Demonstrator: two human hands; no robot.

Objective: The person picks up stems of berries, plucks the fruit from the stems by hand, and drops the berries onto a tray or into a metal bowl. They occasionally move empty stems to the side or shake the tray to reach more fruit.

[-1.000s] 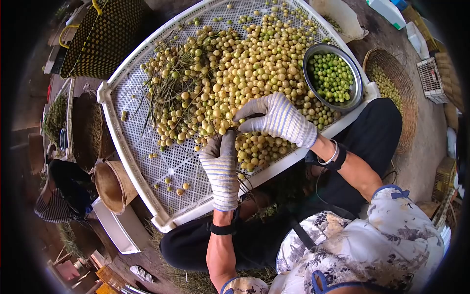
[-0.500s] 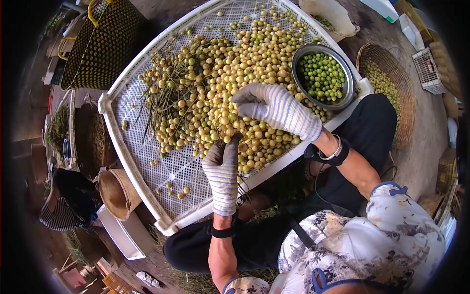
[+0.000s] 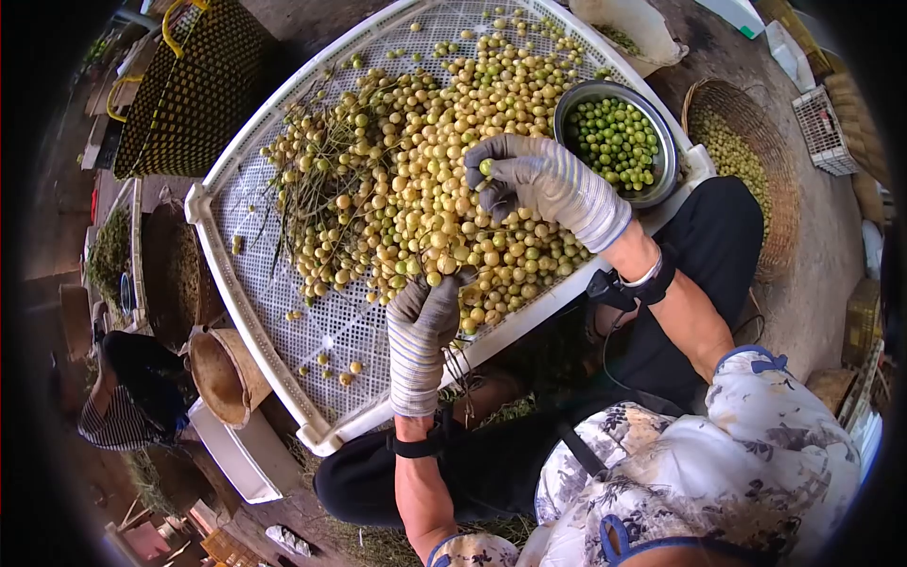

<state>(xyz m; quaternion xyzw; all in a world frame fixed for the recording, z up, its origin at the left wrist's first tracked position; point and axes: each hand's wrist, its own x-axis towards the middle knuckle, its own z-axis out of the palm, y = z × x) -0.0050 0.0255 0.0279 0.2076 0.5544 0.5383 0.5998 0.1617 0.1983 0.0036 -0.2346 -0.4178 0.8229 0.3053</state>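
Observation:
A white perforated tray (image 3: 241, 312) bears a heap of yellowish round fruits (image 3: 482, 113), with stemmed bunches (image 3: 331, 180) on its left side. My left hand (image 3: 420, 326), in a striped glove, is closed at the heap's near edge on thin stems that hang below it; some fruits sit at its fingertips. My right hand (image 3: 553, 184), also gloved, pinches one green fruit (image 3: 487, 167) between thumb and fingers above the heap. Just beyond it, a metal bowl (image 3: 673, 156) of green fruits rests on the tray's right corner.
A wicker basket (image 3: 784, 198) of fruits stands at the right. At the left are a black-and-yellow woven bag (image 3: 189, 104), a tan bucket (image 3: 255, 373) and a white bin (image 3: 248, 463). Another person (image 3: 123, 406) sits at the far left. A white sack (image 3: 652, 38) lies beyond the tray.
My right hand has lifted slightly right and away from my left hand, and a green fruit now shows in its fingers. My left hand has stayed nearly in place.

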